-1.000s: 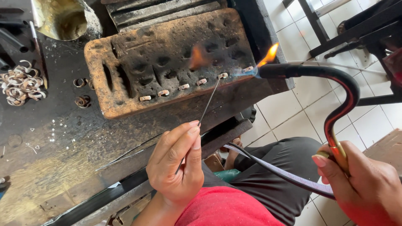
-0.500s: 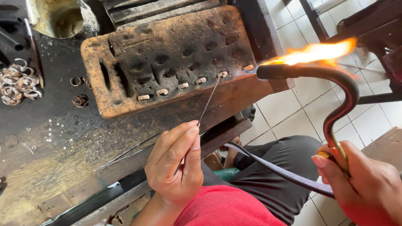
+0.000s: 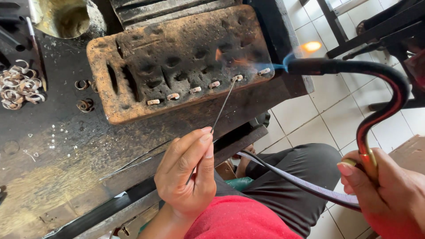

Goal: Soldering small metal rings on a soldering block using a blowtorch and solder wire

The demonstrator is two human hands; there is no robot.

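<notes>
On the dark, scorched tabletop (image 3: 66,150) sits a pitted, rust-coloured fire block (image 3: 177,57), with a row of small pale metal pieces (image 3: 208,86) along its near edge. Left hand (image 3: 188,177), near centre, pinches a thin wire rod (image 3: 223,104) between thumb and fingertips; rod runs up and right, tip touching the piece second from the right end of the row. Right hand (image 3: 389,194), near right, is clamped around the brass grip of a curved black torch (image 3: 354,71); its hose (image 3: 292,177) trails left across the lap. Torch nozzle sits at the block's right end, blue flame (image 3: 276,67) aimed left at the rightmost piece, orange flare just above. Far left: a pile of light metal rings (image 3: 17,86) and a few loose rings (image 3: 84,95).
</notes>
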